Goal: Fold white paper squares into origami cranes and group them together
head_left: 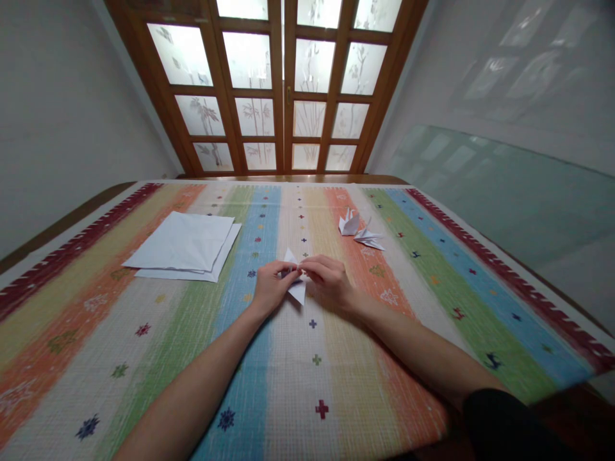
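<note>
A small folded white paper (296, 292) is held between my two hands over the middle of the striped tablecloth, one point facing away from me and another towards me. My left hand (273, 283) pinches its left side between thumb and fingers. From the right, my right hand (329, 276) closes its thumb and index fingertips on the paper's middle, close to the left fingertips. The fingers cover the centre of the paper, so its exact folds are hidden.
White paper sheets (185, 242) lie stacked at the left. Two folded paper cranes (349, 223) sit close together beyond my right hand. The patterned tablecloth (312, 384) covers the table, with wooden glass-paned doors (283, 96) behind it.
</note>
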Available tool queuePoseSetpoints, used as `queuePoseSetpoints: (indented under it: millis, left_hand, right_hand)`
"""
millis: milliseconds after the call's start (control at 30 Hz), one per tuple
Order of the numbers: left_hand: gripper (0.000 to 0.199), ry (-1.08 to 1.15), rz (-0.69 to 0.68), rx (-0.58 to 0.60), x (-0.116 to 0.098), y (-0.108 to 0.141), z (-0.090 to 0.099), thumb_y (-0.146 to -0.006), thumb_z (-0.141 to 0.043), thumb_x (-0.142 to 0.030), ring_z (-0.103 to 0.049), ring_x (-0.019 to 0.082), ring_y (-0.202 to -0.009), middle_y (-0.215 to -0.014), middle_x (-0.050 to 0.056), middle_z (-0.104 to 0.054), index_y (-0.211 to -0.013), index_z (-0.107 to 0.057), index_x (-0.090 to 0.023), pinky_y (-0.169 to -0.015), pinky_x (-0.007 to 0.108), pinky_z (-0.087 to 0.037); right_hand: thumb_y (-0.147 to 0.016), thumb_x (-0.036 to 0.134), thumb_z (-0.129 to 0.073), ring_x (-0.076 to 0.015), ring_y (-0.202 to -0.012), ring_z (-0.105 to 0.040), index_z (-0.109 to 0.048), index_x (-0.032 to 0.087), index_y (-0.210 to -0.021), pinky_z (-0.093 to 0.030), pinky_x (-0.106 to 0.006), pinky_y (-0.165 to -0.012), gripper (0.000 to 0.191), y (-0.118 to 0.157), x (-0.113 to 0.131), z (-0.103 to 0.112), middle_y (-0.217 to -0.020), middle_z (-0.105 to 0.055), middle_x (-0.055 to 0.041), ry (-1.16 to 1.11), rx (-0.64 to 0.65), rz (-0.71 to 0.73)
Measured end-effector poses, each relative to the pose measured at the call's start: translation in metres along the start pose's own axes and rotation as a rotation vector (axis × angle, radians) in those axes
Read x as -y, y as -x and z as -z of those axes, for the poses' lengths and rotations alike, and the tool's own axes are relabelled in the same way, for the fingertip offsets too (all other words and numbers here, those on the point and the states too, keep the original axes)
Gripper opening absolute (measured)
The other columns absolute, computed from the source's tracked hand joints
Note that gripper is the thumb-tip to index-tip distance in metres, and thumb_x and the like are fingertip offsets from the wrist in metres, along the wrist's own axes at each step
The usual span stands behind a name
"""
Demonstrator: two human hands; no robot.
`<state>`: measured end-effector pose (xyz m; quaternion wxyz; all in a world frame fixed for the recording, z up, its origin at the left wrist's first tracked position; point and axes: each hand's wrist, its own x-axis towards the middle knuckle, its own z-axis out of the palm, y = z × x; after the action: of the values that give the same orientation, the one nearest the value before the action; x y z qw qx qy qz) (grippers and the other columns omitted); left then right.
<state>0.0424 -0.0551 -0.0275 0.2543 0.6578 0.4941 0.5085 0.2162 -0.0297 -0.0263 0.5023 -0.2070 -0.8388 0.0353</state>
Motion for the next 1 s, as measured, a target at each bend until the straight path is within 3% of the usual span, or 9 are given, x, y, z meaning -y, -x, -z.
queuePoseSetpoints:
  millis: [433,767,1000]
  left_hand:
    - [0.012,0.008,0.014,0.011,0.000,0.000,0.000,-0.077,-0.068,-0.029,-0.063,0.015,-0.064,-0.070,0.001,-0.072,-0.076,-0.075,-0.020,-0.072,0.033,-0.052]
    - [0.014,0.053,0.018,-0.010,-0.009,0.003,-0.001,-0.079,-0.064,-0.030,-0.062,0.015,-0.067,-0.072,0.001,-0.071,-0.073,-0.071,-0.019,-0.069,0.030,-0.051]
    - [0.015,0.078,0.012,0.008,-0.013,0.002,0.001,-0.079,-0.062,-0.029,-0.060,0.014,-0.067,-0.070,0.000,-0.068,-0.070,-0.067,-0.018,-0.068,0.027,-0.047]
  right_hand:
    - [-0.089,0.011,-0.055,-0.0167,-0.075,-0.064,-0.067,0.020,-0.088,-0.051,-0.029,-0.065,0.014,-0.002,0.004,-0.002,-0.085,-0.070,-0.0060,0.118,-0.041,-0.031]
    - [-0.091,0.014,-0.054,-0.0168,-0.076,-0.062,-0.066,0.020,-0.087,-0.049,-0.029,-0.065,0.015,-0.004,0.004,0.003,-0.085,-0.068,-0.0056,0.249,-0.004,0.061]
    - [-0.088,0.011,-0.055,-0.0169,-0.077,-0.062,-0.064,0.021,-0.084,-0.050,-0.030,-0.068,0.014,-0.002,0.004,-0.001,-0.085,-0.066,-0.0050,0.134,-0.031,-0.046]
